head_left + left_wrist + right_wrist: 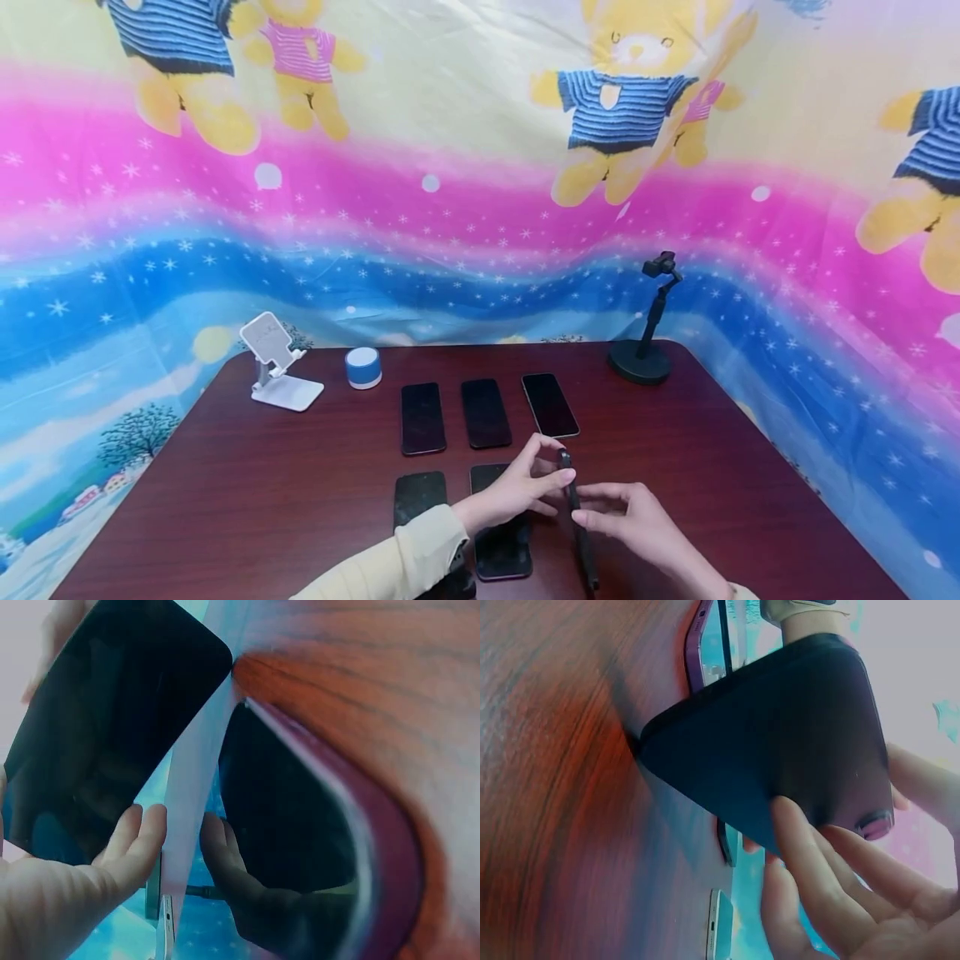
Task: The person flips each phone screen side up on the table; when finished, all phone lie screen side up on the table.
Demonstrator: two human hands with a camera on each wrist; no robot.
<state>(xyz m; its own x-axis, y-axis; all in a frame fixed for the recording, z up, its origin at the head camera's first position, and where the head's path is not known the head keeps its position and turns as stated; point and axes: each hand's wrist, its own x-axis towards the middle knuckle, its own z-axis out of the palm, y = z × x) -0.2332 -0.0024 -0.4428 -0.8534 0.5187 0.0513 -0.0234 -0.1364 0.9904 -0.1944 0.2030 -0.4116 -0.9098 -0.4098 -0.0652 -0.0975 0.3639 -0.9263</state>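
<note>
A black phone (579, 525) is held on edge above the table, tilted, with one lower corner at the wood in the right wrist view. My left hand (517, 492) pinches it near its far end, thumb on one side and fingers on the other. Lower along it, my right hand (645, 525) grips it too, fingertips on the dark back (780, 727) near the camera bump (875, 823). The black screen (112, 727) shows in the left wrist view. Beside it lies another phone (504, 550), partly under my left wrist. Farther left, a dark phone (420, 493) is partly hidden by my sleeve.
Three phones lie in a row behind: left (423, 418), middle (486, 413), right (551, 405). Along the table's back stand a white phone stand (288, 390), a blue-and-white round container (363, 369) and a black stand (640, 362). A patterned curtain (465, 208) surrounds the table.
</note>
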